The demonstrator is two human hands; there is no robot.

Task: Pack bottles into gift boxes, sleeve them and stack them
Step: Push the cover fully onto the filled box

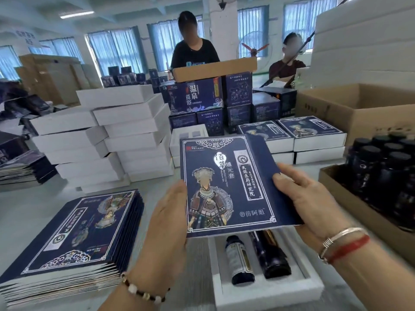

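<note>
Holding the blue sleeve (226, 185) above the white gift box (267, 290), I grip its left edge with my left hand (168, 218) and its right fold with my right hand (307, 198). Two dark bottles (256, 254) already lie in the box on the tabletop (29, 212). To do this well, I should square the sleeve open, line its mouth up with the box end, then slide evenly.

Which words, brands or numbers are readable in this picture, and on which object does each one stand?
"百草通元套": sleeve held by both hands, centre.
"苗阿姐": same sleeve, bottom right.
"民族医药研究院": its vertical silver panel, roughly legible.
"温泉", "苗浴": dark blue carton behind.
Too small or blurred: the sleeve's English line and red logo, bottle labels, flat sleeve stack, brown carton print, wall sign.
</note>
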